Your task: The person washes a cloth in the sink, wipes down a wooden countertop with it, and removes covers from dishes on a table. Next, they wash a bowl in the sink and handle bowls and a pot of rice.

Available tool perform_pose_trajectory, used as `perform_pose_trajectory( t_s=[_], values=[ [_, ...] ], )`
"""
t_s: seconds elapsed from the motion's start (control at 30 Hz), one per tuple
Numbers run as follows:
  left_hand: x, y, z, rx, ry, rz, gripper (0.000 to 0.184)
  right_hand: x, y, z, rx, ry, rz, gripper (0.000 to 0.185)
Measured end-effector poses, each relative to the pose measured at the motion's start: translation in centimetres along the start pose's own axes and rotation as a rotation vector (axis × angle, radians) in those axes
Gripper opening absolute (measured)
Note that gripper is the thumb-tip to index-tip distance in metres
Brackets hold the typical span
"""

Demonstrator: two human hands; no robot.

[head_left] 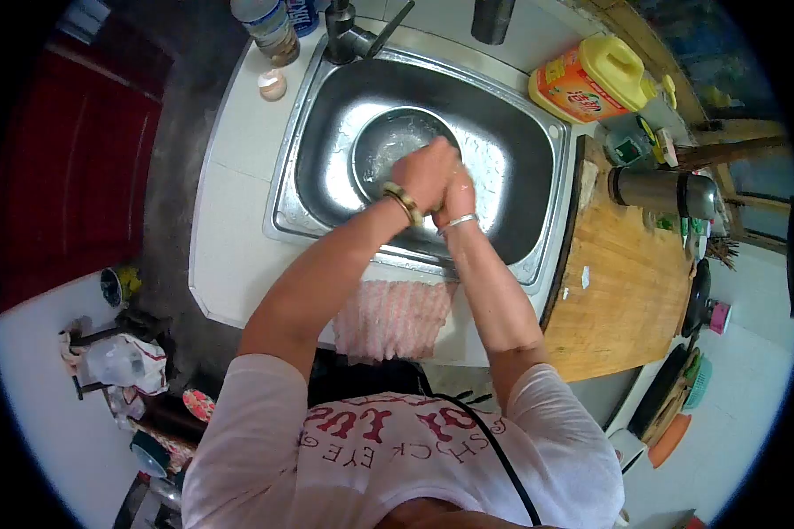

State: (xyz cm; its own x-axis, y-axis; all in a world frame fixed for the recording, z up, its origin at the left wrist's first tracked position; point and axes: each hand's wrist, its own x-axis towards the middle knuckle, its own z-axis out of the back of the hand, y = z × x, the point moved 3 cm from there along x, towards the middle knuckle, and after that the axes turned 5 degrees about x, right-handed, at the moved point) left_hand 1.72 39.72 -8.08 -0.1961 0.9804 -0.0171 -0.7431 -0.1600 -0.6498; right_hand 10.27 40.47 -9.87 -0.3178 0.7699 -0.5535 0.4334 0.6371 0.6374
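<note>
My left hand [423, 176], with a gold-coloured bracelet at the wrist, is closed against my right hand [456, 196], which wears a silver bangle. Both are pressed together over the right side of a round metal basin [358, 167]. Clear water [397, 145] with a rippled surface lies in the basin. The basin stands inside a stainless steel sink [512, 150]. My fingers overlap and are slightly blurred, so anything between them is hidden.
A grey faucet [353, 40] rises behind the sink. An eggshell-like object [272, 85] and a jar [269, 35] stand at left. On the right are a yellow-orange detergent jug [591, 79], a thermos [662, 192] and a wooden board [626, 282]. A pink cloth [393, 319] hangs over the front edge.
</note>
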Motion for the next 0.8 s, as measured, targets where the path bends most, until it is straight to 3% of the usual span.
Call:
perform_pose_trajectory(
  t_s=[0.03, 0.07, 0.1, 0.13, 0.2, 0.23, 0.3, 0.37, 0.43, 0.47, 0.5, 0.57, 0.6, 0.63, 0.67, 0.73, 0.8],
  values=[
    [0.6, 2.7, -0.8, 0.051, 0.069, 0.056, 0.027, 1.7, -0.5, 1.4, -0.675, 0.141, 0.194, 0.021],
    [1.2, 5.4, -1.5, 0.106, 0.141, 0.108, 0.034, 3.3, -1.1, 2.8, -1.319, 0.146, 0.486, 0.021],
    [1.3, 7.9, -1.5, 0.119, 0.129, 0.18, 0.041, 2.9, -0.7, 2.1, -1.428, 0.279, 0.776, 0.021],
    [1.7, 9.0, -2.2, 0.12, 0.129, 0.172, 0.041, 3.9, -0.8, 2.4, -1.427, 0.272, 0.781, 0.021],
    [1.3, 11.5, -3.8, -0.322, -0.039, 0.452, 0.055, 6.2, -1.7, 3.3, -1.855, 0.094, 0.919, 0.021],
    [1.2, 12.4, -5.6, -0.316, -0.041, 0.451, 0.055, 6.0, -2.4, 2.8, -1.848, 0.093, 0.921, 0.021],
    [1.3, 14.2, -8.4, -0.176, -0.204, 0.479, 0.053, 6.1, -4.9, 1.8, -2.06, 0.223, 0.508, 0.023],
    [0.4, 14.4, -8.7, -0.338, -0.226, 0.519, 0.053, 7.1, -5.9, 3.2, -2.047, 0.312, 0.463, 0.023],
    [0.5, 14.5, -8.7, -0.585, -0.081, 0.765, 0.051, 9.7, -5.3, 4.9, -2.006, 0.182, 0.409, 0.036],
    [0.4, 15.1, -8.9, -0.588, -0.083, 0.763, 0.051, 8.6, -3.7, 2.8, -1.769, 0.168, 0.076, 0.036],
    [0.4, 15.8, -9.3, -0.741, -0.038, 0.765, 0.049, 7.4, -2.7, 1.5, -1.774, 0.164, 0.081, 0.036],
    [0.5, 15.9, -9.5, -0.911, 0.01, 0.76, 0.047, 3.7, -2.1, 0.6, -0.781, 0.336, -0.219, 0.037],
    [0.3, 15.1, -9.6, -1.298, 0.152, 0.868, 0.044, 1.4, -0.9, -0.4, -0.795, 0.334, -0.219, 0.037],
    [-0.1, 13.7, -9.1, -1.683, 0.305, 0.961, 0.04, -1.3, 0.4, -1.8, -0.555, 0.307, -0.183, 0.036],
    [-0.8, 9.4, -4.7, -1.619, 0.208, 0.986, 0.034, -2.6, 1.2, -2.5, -0.308, 0.281, -0.145, 0.036],
    [-0.6, 6.2, -3.7, -1.579, -0.095, 0.55, 0.028, -1.8, 1.4, -1.4, -0.149, 0.166, -0.168, 0.037],
    [-2.1, 1.2, -0.2, -0.906, -0.245, 0.052, 0.023, -0.1, 0.7, 1.7, 0.065, -0.019, -0.252, 0.039]
  ],
)
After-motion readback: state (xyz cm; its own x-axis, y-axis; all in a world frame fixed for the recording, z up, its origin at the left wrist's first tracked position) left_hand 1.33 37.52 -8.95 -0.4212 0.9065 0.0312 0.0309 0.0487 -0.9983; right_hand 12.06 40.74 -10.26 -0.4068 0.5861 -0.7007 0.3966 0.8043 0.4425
